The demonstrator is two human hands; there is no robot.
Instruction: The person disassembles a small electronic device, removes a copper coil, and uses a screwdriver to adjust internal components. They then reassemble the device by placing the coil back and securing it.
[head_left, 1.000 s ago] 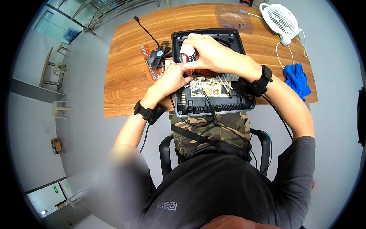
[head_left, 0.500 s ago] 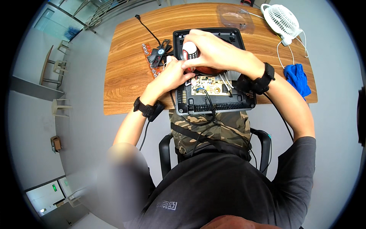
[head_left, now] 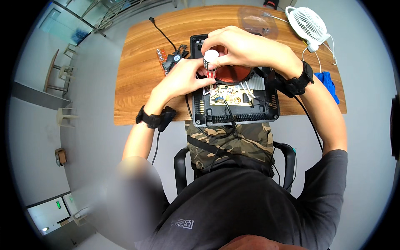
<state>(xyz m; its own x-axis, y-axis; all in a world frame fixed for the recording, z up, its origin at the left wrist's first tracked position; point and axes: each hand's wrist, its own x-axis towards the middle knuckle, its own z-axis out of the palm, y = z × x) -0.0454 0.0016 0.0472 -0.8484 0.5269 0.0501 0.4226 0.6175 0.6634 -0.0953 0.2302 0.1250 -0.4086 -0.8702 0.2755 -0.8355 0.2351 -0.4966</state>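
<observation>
An opened induction cooker base (head_left: 216, 118) sits at the table's near edge, with a round copper-coloured coil (head_left: 235, 75) and a yellowish circuit board (head_left: 225, 95) inside. A screwdriver (head_left: 211, 56) with a white, red and black handle stands upright near the coil's left side. My right hand (head_left: 235, 46) grips the top of its handle between thumb and fingers. Lower down, my left hand (head_left: 183, 77) has its thumb and fingers closed around the screwdriver's lower part. The screwdriver's tip is hidden by the left hand.
Left of the cooker lie a black bracket-like part (head_left: 177, 57) and an orange strip with several round metal pieces (head_left: 160, 54). A black plug cable (head_left: 160, 30) runs behind them. At the right are a white fan (head_left: 308, 25), a blue cloth (head_left: 328, 85) and a clear plastic tray (head_left: 260, 23).
My right hand and forearm have shifted right, and its fingers sit differently on the handle. The left hand has moved slightly left. More of the coil shows now.
</observation>
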